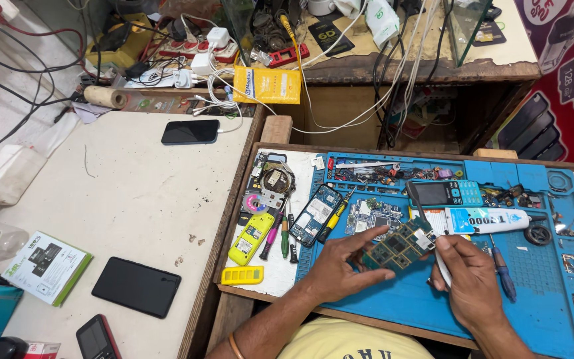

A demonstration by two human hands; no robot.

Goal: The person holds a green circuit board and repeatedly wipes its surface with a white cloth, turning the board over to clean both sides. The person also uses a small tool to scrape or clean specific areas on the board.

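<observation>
Left hand (340, 269) pinches the light, fragile green circuit board (398, 247) by its edges while right hand (470, 276) grips a white tool (442, 267).

Both forearms are bare, without sleeves. A thin orange-brown bangle (235, 346) circles the left wrist. A pale yellow shirt (347, 340) with dark lettering covers the chest.
</observation>
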